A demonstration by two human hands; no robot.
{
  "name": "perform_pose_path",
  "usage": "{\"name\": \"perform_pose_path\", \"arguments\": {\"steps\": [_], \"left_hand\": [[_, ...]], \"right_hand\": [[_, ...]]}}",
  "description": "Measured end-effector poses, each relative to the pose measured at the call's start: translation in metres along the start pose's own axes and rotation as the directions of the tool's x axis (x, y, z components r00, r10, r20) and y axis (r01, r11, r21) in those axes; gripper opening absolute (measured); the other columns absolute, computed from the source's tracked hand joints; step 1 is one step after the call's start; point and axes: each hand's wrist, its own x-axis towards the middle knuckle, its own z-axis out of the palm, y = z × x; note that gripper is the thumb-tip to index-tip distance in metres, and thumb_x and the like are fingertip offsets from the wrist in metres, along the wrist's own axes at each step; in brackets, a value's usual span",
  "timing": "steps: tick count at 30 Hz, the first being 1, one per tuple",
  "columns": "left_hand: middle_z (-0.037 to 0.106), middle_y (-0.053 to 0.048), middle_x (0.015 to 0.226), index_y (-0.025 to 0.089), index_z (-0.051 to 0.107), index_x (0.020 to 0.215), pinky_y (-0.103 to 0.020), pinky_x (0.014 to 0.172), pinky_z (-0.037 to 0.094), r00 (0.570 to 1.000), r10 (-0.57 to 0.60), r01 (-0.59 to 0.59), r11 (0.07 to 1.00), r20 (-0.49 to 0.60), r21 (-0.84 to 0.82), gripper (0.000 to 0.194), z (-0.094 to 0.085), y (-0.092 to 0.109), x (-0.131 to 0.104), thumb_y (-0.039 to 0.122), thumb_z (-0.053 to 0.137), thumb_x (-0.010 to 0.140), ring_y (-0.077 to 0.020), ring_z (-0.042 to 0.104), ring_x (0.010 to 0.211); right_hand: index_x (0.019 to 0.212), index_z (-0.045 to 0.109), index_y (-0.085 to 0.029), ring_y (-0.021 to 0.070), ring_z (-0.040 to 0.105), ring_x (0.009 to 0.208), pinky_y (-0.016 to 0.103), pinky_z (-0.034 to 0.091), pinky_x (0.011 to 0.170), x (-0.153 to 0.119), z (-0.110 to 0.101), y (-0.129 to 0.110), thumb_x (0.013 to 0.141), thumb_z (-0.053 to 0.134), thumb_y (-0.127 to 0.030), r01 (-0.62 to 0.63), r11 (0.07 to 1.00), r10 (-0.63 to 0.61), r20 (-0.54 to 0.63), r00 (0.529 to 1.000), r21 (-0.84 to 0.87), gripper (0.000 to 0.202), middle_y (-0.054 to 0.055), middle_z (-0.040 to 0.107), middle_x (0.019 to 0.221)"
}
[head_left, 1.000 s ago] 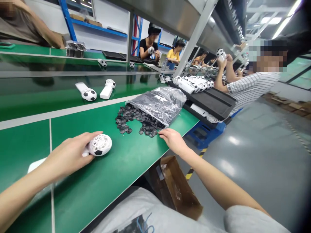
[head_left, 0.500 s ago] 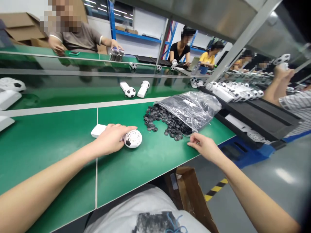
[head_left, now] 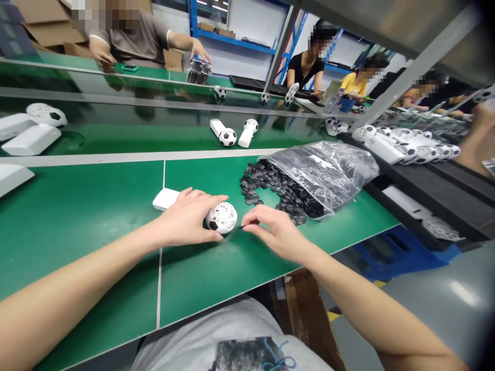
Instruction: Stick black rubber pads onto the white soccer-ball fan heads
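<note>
My left hand [head_left: 189, 219] lies over a white device with a soccer-ball head [head_left: 224, 219], thumb and fingers curved around the ball end. Its white handle [head_left: 166, 199] sticks out to the left from beneath the hand. The openwork ball shows a black patch and several bare white lattice faces. Close to the ball's right side, my right hand [head_left: 274, 232] pinches a small flat black piece [head_left: 242, 226] between thumb and finger. Behind that hand, a pile of similar black pieces [head_left: 251, 180] spills from the mouth of a clear plastic bag [head_left: 332, 170].
Two ball-headed devices [head_left: 227, 136] lie on the darker green strip beyond the white line. More white devices [head_left: 33, 139] are at the left. A black tray [head_left: 425, 185] with several devices stands at the right. Co-workers [head_left: 133, 46] sit across the bench.
My right hand has moved left from beside the bag to the ball, with a black piece now visible in its fingertips. My left thumb now shows at the ball's near side. The view has shifted.
</note>
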Motion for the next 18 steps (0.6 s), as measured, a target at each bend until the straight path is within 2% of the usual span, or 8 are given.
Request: {"name": "perform_pose_path", "arguments": {"steps": [3,7,9,10,13,15,18], "left_hand": [[0.056,-0.010,0.112,0.020,0.045,0.124,-0.050,0.098,0.020,0.998,-0.056,0.055,0.998,-0.028,-0.004,0.085,0.003,0.005,0.001,0.069,0.055,0.056,-0.0301,0.043,0.109],[0.057,-0.009,0.109,0.021,0.049,0.118,-0.053,0.099,0.016,0.993,-0.080,0.080,0.997,-0.088,-0.006,0.077,0.008,0.010,0.002,0.071,0.049,0.060,-0.0297,0.045,0.107],[0.059,-0.007,0.104,0.023,0.052,0.113,-0.052,0.098,0.017,0.990,-0.078,0.077,0.997,-0.115,-0.013,0.067,0.010,0.011,0.002,0.068,0.049,0.064,-0.0278,0.048,0.102],[0.060,-0.006,0.100,0.023,0.054,0.110,-0.051,0.098,0.019,0.989,-0.075,0.073,0.997,-0.125,-0.017,0.062,0.011,0.011,0.002,0.066,0.049,0.065,-0.0268,0.050,0.098],[0.061,-0.004,0.093,0.023,0.056,0.103,-0.046,0.090,0.028,0.988,-0.061,0.058,0.998,-0.143,-0.029,0.051,0.010,0.011,0.002,0.059,0.050,0.068,-0.0245,0.051,0.090],[0.060,-0.004,0.092,0.022,0.056,0.101,-0.042,0.083,0.033,0.988,-0.049,0.045,0.999,-0.149,-0.029,0.047,0.009,0.011,0.003,0.055,0.052,0.068,-0.0239,0.051,0.087],[0.060,-0.004,0.092,0.021,0.056,0.101,-0.040,0.079,0.034,0.989,-0.036,0.034,0.999,-0.142,-0.018,0.044,0.006,0.010,0.003,0.051,0.053,0.069,-0.0237,0.050,0.086]], "right_hand": [[0.084,0.060,-0.018,0.0121,0.053,0.079,0.026,0.042,0.072,0.009,0.004,0.000,0.084,0.049,-0.018,0.109,0.989,-0.106,0.035,0.994,-0.101,0.010,0.002,0.060,0.082],[0.082,0.060,-0.019,0.0137,0.054,0.079,0.031,0.041,0.074,0.017,0.006,0.004,0.082,0.052,-0.020,0.203,0.964,-0.196,0.059,0.979,-0.171,0.007,0.002,0.060,0.081],[0.082,0.057,-0.019,0.0158,0.053,0.088,0.033,0.042,0.079,0.021,0.006,0.007,0.078,0.059,-0.024,0.149,0.983,-0.148,0.011,0.989,-0.107,0.006,0.004,0.058,0.090],[0.086,0.056,-0.019,0.0173,0.051,0.095,0.033,0.042,0.082,0.022,0.007,0.009,0.076,0.062,-0.025,0.102,0.994,-0.102,-0.004,0.995,-0.047,0.013,0.005,0.056,0.097],[0.104,0.047,-0.020,0.0182,0.048,0.106,0.033,0.045,0.085,0.023,0.011,0.011,0.075,0.062,-0.025,-0.050,0.979,0.040,0.054,0.998,0.199,0.033,0.007,0.050,0.114],[0.109,0.043,-0.021,0.0162,0.051,0.102,0.031,0.047,0.080,0.023,0.016,0.012,0.078,0.057,-0.022,-0.122,0.942,0.098,0.092,0.991,0.314,0.034,0.006,0.051,0.113],[0.106,0.044,-0.020,0.0156,0.052,0.098,0.027,0.049,0.072,0.023,0.022,0.012,0.076,0.058,-0.023,-0.176,0.910,0.163,0.066,0.984,0.375,0.033,0.005,0.052,0.110]]}}
